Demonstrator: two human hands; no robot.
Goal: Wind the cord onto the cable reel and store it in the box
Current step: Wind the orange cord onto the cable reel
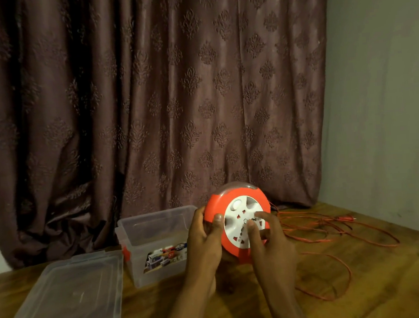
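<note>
A round orange cable reel point(216, 208) with a white socket face is held upright above the wooden table point(165, 310). My left hand point(204, 237) grips its left rim, thumb on the front. My right hand point(270, 239) rests on the white face, fingers at its centre and lower part. A thin orange cord point(334, 234) runs from the reel's right side and lies in loose loops on the table, ending in a plug point(346, 219) at the far right. A clear plastic box point(157, 240) stands open just left of the reel.
The box's clear lid point(66, 298) lies flat on the table at the front left. A brown patterned curtain point(148, 101) hangs behind the table. A pale wall point(384, 95) closes the right side.
</note>
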